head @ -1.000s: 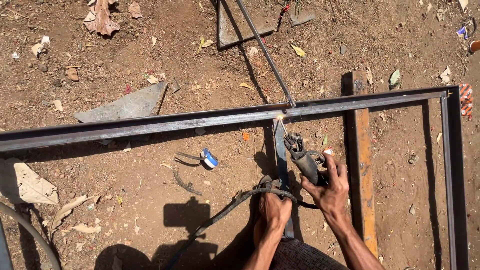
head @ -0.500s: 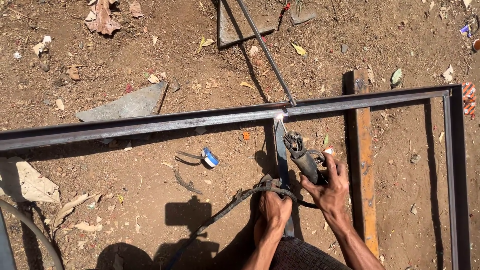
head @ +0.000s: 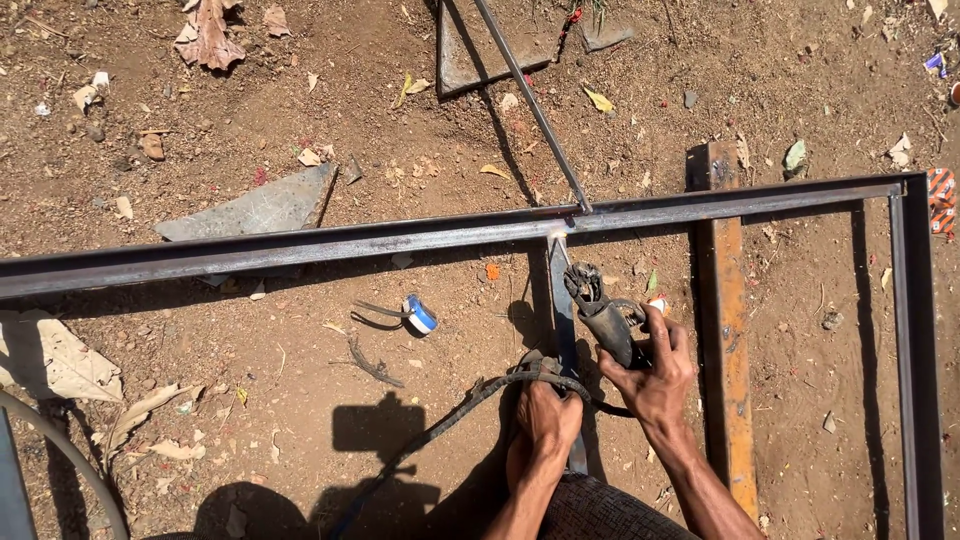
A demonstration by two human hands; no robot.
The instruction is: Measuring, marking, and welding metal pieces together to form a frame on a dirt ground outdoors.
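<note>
Your right hand (head: 655,375) is closed around the handle of the electrode holder (head: 600,318), whose tip points toward 11 o'clock at the joint where the short upright bar (head: 562,300) meets the long steel rail (head: 400,238). Your left hand (head: 548,415) is wrapped over the welding cable (head: 450,420), pressing down on the lower part of that upright bar, just at 7 o'clock from the holder.

The holder looks rigid and fairly light, but the cable will drag on it: it is thick, stiff-looking and trails away toward 8 o'clock across the dirt ground (head: 250,330). Grip the insulated handle only, well back from the metal clamp at the front. The rail and bar are steel, so judge them heavy, hard-edged and likely hot near the joint; hold the bar low, far from the tip.

A thin rod (head: 530,100) runs off from the joint toward 12 o'clock, and an orange-stained beam (head: 728,330) lies at 3 o'clock of your right hand.
</note>
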